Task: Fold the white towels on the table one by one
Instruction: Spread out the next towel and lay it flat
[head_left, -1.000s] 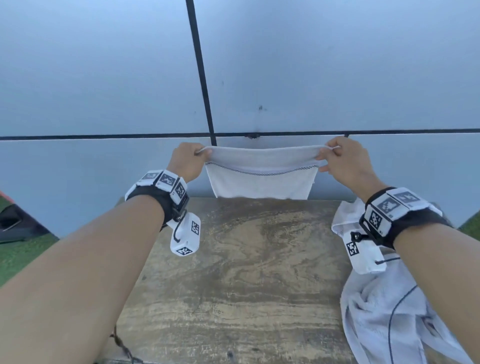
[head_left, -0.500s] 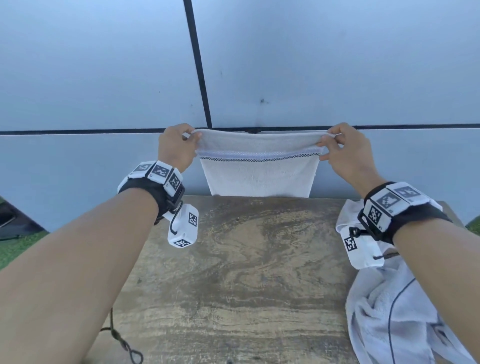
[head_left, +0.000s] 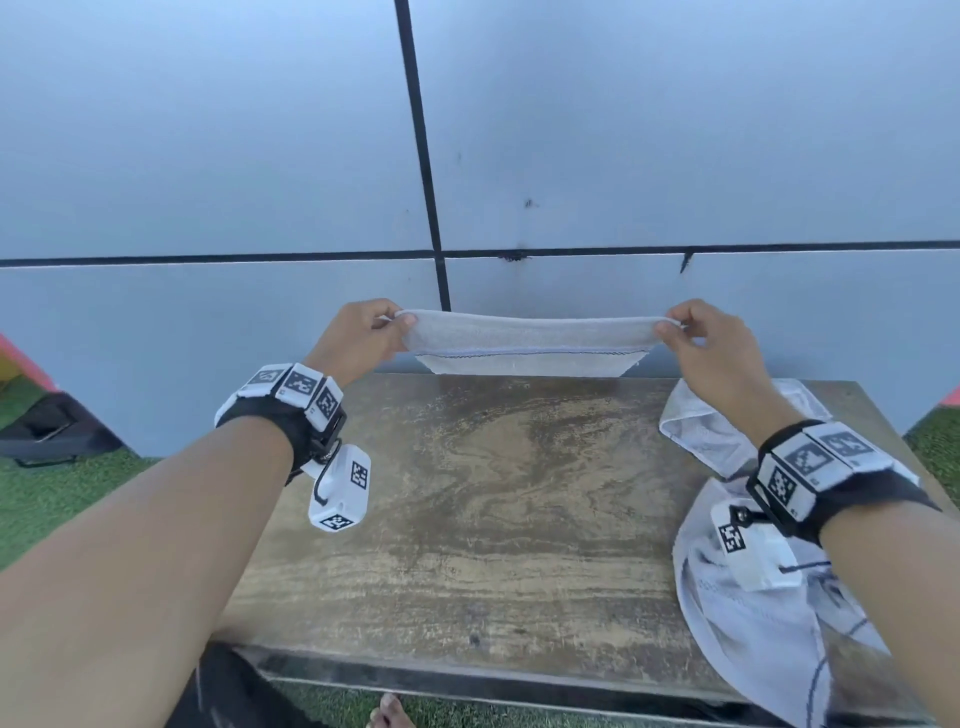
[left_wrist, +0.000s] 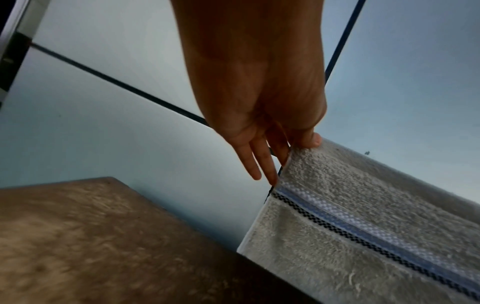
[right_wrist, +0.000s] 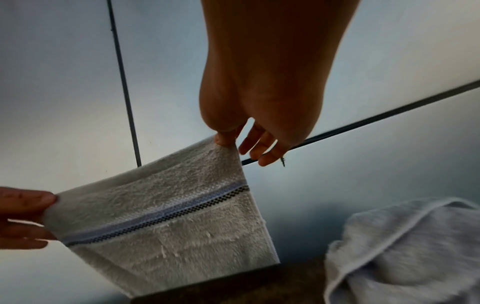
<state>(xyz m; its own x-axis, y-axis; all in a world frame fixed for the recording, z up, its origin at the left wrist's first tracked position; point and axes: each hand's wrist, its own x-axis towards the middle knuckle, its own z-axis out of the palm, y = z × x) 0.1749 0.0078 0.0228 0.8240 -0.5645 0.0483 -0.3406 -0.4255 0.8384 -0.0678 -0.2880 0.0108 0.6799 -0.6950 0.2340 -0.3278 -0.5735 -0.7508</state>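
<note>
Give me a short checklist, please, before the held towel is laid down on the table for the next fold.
1. Left hand pinches the towel corner: ok.
2. Right hand pinches the other corner: ok.
3. Top edge stretched level between both hands: ok.
4. Bare table surface in front for laying down: ok.
5. Pile of other towels apart from the held one: ok.
6. Lower edge hangs free behind the table: cannot tell.
</note>
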